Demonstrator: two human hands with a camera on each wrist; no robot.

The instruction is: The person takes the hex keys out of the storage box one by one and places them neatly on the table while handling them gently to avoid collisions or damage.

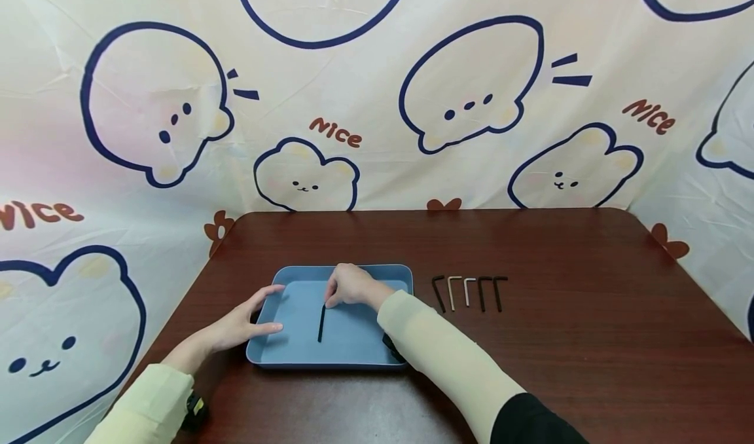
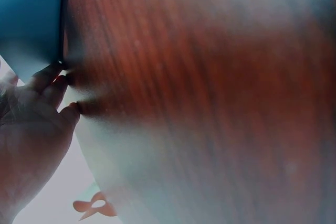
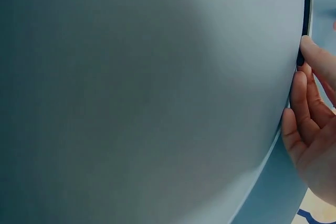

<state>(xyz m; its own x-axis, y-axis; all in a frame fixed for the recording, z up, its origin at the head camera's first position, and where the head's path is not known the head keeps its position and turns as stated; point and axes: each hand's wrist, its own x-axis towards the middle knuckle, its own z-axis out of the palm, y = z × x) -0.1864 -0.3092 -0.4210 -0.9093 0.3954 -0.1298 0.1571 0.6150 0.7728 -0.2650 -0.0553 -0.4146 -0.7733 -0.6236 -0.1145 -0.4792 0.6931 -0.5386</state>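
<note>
My right hand [image 1: 349, 285] pinches the upper end of a black hex key [image 1: 321, 325] between thumb and fingers, over the floor of a blue tray [image 1: 300, 352]. The right wrist view shows the thumb on the black hex key [image 3: 307, 3], with the other fingers close to the tray floor. The bent end is hidden by the hand. At the tray's left side rests my left hand [image 1: 235, 326], thumb and index finger spread and reaching over the rim. In the left wrist view, the other fingers of the left hand [image 2: 39, 114] sit low beside the tray wall.
To the right of the tray, several hex keys [image 1: 467, 292] lie in a row, some black, one brassy and one silvery. All stand on a dark brown wooden table [image 1: 565, 365]. A cartoon-printed cloth [image 1: 377, 90] hangs behind the table and along its sides.
</note>
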